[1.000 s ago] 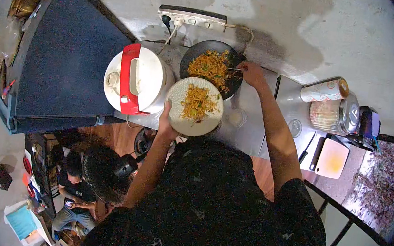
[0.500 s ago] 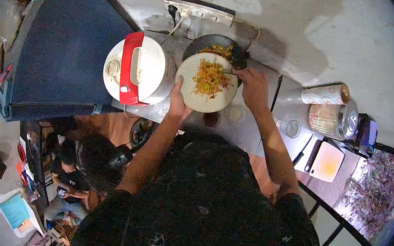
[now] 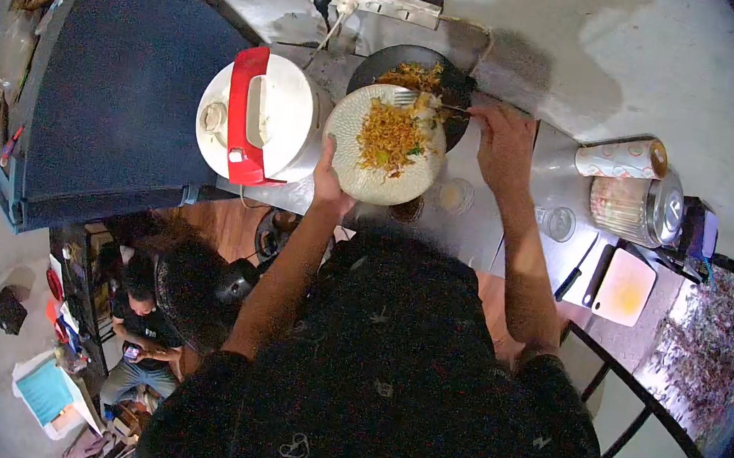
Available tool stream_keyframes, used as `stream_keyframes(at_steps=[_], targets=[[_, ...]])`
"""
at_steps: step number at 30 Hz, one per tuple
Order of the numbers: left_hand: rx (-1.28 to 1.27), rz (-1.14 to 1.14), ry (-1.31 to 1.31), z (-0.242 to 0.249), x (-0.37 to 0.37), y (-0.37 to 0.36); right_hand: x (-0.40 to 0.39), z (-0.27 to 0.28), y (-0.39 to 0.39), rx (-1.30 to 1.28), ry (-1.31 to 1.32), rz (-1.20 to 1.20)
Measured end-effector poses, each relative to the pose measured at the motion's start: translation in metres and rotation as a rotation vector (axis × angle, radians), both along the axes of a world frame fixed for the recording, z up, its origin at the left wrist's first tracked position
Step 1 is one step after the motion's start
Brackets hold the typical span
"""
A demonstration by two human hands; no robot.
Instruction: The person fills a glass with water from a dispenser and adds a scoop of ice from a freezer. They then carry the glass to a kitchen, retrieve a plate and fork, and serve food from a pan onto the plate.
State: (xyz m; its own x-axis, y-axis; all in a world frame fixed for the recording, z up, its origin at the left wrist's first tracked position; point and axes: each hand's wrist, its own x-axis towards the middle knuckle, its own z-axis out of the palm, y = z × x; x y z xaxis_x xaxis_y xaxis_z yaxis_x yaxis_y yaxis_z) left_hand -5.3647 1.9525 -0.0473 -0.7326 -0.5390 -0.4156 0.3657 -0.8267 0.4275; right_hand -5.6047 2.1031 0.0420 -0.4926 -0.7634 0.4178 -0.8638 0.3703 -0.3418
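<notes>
My left hand (image 3: 332, 185) grips the near-left rim of a cream plate (image 3: 351, 171), with the thumb over the edge. On the plate lies a heap of orange-brown fried food (image 3: 389, 135), like rice or noodles, with green bits. My right hand (image 3: 503, 145) is closed on the handle of a fork (image 3: 453, 108). The fork's tines are over the plate's far part, at the food. Behind and partly under the plate is a dark round pan (image 3: 374, 68) with more of the same food in it.
A white drink jug (image 3: 293, 122) with a red handle stands left, by a dark blue fridge (image 3: 136, 78). Two clear glasses (image 3: 558, 223), a lidded jar (image 3: 634, 209) and a cutting board (image 3: 624, 286) are right. Another person (image 3: 150, 330) sits low left, holding a phone.
The fork's tines now show over the far part of the plate, and my right hand has shifted slightly right. The plate stays in my left hand. The whole view has shifted a little.
</notes>
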Motion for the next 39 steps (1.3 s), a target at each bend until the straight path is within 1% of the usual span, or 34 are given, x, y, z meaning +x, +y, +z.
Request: stream_keyframes(at_steps=[1,2,3,5,6,8,9,11,12,13,14,15,17,18,20,24,26,29,30,32,35,36,38,39], targets=[[0.003,0.011,-0.031,0.003,0.004,0.002,-0.010,0.000,0.003,0.003,-0.056,-0.013],[0.005,0.017,-0.060,0.006,0.008,0.004,-0.020,-0.001,0.006,0.056,-0.068,-0.019],[0.004,-0.003,-0.052,0.006,0.013,0.006,-0.033,-0.005,0.010,0.055,-0.060,-0.039],[0.043,-0.029,0.005,0.005,0.025,0.009,-0.055,-0.020,0.013,0.249,-0.074,-0.071],[0.045,-0.040,0.010,0.007,0.031,0.013,-0.063,-0.026,0.011,0.250,-0.070,-0.083],[0.030,-0.025,-0.074,0.011,0.042,0.021,-0.072,-0.039,0.005,0.546,0.133,-0.106],[0.031,-0.027,-0.073,0.007,0.047,0.024,-0.068,-0.042,0.002,0.547,0.132,-0.109],[0.018,-0.029,-0.113,-0.002,0.058,0.027,-0.059,-0.051,-0.010,0.599,0.330,-0.065],[0.017,-0.028,-0.117,0.000,0.062,0.028,-0.057,-0.070,-0.011,0.598,0.326,-0.063],[0.001,-0.044,-0.102,0.004,0.064,0.030,-0.056,-0.094,-0.015,0.608,0.269,-0.057],[-0.012,-0.059,-0.087,0.008,0.065,0.031,-0.055,-0.108,-0.017,0.619,0.211,-0.048],[-0.011,-0.051,-0.090,0.011,0.066,0.032,-0.048,-0.104,-0.020,0.619,0.211,-0.040],[-0.032,-0.036,-0.274,0.014,0.070,0.032,-0.027,-0.088,-0.031,0.601,-0.080,-0.031],[-0.031,-0.029,-0.277,0.011,0.072,0.032,-0.024,-0.092,-0.033,0.602,-0.081,-0.024],[0.063,-0.038,-0.200,0.000,0.075,0.032,-0.019,-0.106,-0.035,0.482,-0.204,-0.034],[0.049,-0.033,-0.189,-0.007,0.076,0.033,-0.020,-0.138,-0.035,0.383,-0.207,-0.097],[0.048,-0.012,-0.131,-0.008,0.076,0.034,-0.023,-0.148,-0.030,0.166,-0.388,-0.080],[0.027,0.017,-0.144,-0.020,0.079,0.034,-0.030,-0.162,-0.026,0.100,-0.395,-0.063],[0.028,0.018,-0.142,-0.018,0.078,0.034,-0.032,-0.161,-0.026,0.100,-0.394,-0.062],[0.101,0.037,-0.115,-0.015,0.073,0.034,-0.036,-0.158,-0.024,0.212,-0.457,-0.118],[0.087,0.027,-0.087,-0.031,0.067,0.029,-0.047,-0.155,-0.025,0.227,-0.450,-0.131],[0.089,0.026,-0.085,-0.031,0.064,0.028,-0.047,-0.148,-0.024,0.229,-0.448,-0.132],[0.003,0.006,0.003,-0.026,0.056,0.027,-0.047,-0.123,-0.024,0.174,-0.581,-0.139],[0.003,0.005,0.004,-0.019,0.052,0.026,-0.048,-0.115,-0.023,0.174,-0.580,-0.139]])
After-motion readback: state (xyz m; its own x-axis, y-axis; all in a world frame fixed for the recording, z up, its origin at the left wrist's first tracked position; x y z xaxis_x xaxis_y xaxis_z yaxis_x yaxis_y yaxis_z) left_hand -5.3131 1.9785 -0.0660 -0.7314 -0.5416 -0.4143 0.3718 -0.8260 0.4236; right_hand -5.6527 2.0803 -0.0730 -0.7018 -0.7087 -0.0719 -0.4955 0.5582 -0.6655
